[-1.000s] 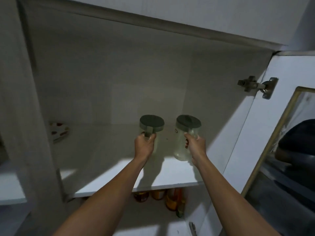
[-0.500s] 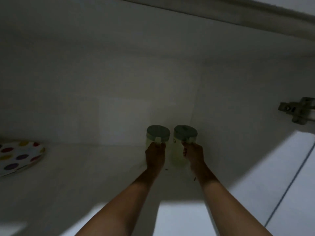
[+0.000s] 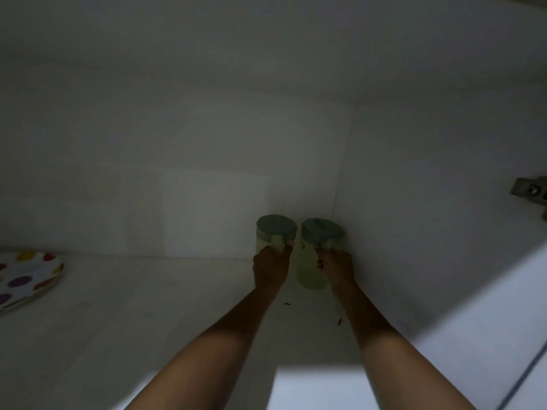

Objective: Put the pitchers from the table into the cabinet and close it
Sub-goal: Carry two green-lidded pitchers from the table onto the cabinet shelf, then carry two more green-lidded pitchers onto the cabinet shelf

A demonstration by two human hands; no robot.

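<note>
— So where are the pitchers?
— Deep in the cabinet (image 3: 414, 173), side by side on the shelf (image 3: 148, 306) near the right back corner. Her left hand (image 3: 270, 269) is curled round the left pitcher (image 3: 276, 229), the right hand (image 3: 336, 267) round the right pitcher (image 3: 319, 235).
— Anything else?
— A spotted plate (image 3: 26, 276), far left.

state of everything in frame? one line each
left pitcher: upright at the back of the shelf, lid on, held by the left hand.
right pitcher: upright in the back right corner beside the other, lid on, held by the right hand.
left hand: grip closed at the handle.
right hand: grip closed at the handle.
dotted plate: lying flat on the shelf, far left.
cabinet: open.
</note>
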